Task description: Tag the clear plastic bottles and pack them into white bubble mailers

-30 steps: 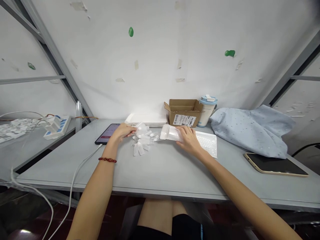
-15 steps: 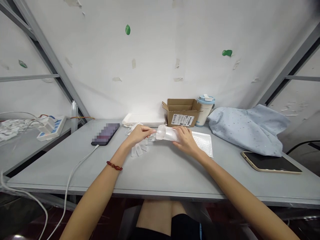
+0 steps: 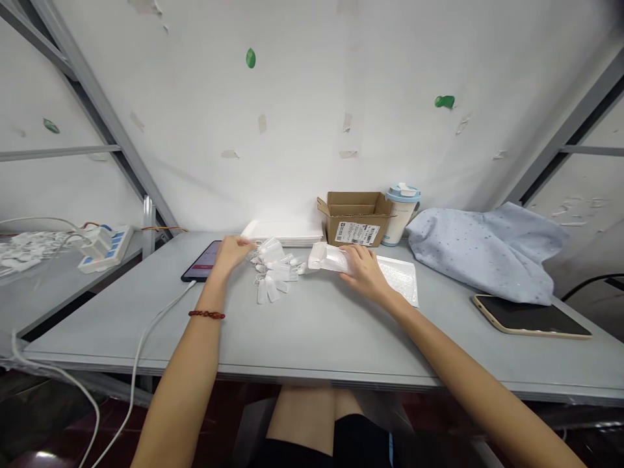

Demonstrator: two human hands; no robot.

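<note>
My right hand [image 3: 361,272] is closed around a clear plastic bag [image 3: 327,258] that lies on its side on the grey table [image 3: 312,325], its open mouth facing left. A heap of small translucent plastic pieces [image 3: 273,273] sits just left of the bag. My left hand [image 3: 232,251] reaches to the far left edge of that heap, fingers curled at one piece there. I cannot make out whether the piece is lifted. A red bead bracelet is on my left wrist.
A phone [image 3: 203,261] on a white cable [image 3: 146,338] lies left of the heap. Behind are white trays [image 3: 285,232], a cardboard box [image 3: 355,218] and a lidded cup [image 3: 400,214]. A bubble mailer [image 3: 400,276], blue cloth [image 3: 482,250] and tablet [image 3: 531,316] lie right.
My left hand was at the bag's mouth half a second ago; it has drawn back left to the far side of the heap. The right hand and bag have stayed put.
</note>
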